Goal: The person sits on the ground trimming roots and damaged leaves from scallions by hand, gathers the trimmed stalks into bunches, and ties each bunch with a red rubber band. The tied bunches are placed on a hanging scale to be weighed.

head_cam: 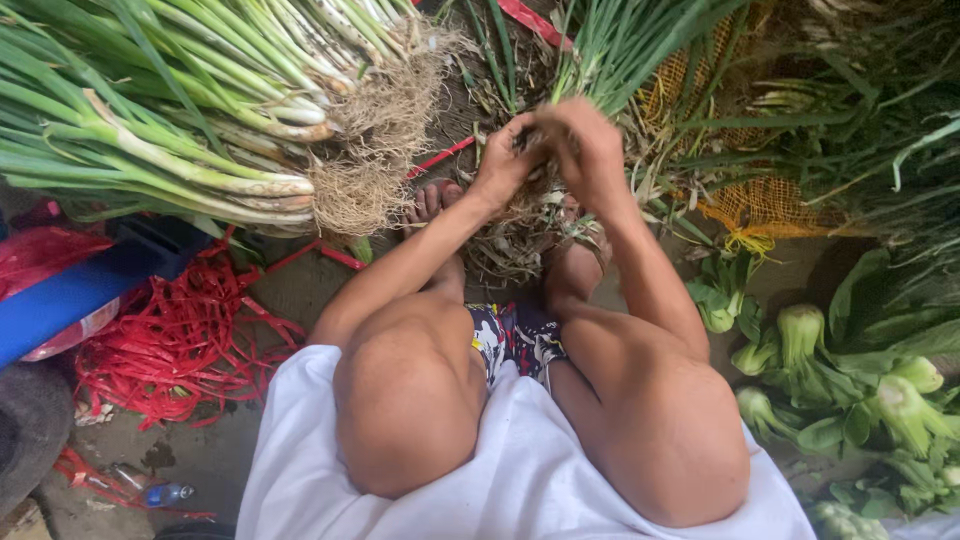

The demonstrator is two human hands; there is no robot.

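Observation:
I squat on the ground with my knees up. My left hand (503, 165) and my right hand (587, 145) meet in front of me, both closed around the root end of a bunch of green onions (610, 45) whose leaves fan away from me. Trimmed roots and scraps (510, 245) lie between my feet below the hands. A big stack of cleaned green onions (200, 130) with white stalks and hairy roots lies to the left.
A heap of red plastic ties (180, 330) lies at left beside a blue object (60, 300). Bok choy heads (850, 380) sit at the right. Orange netting (760, 205) and more greens lie at the upper right.

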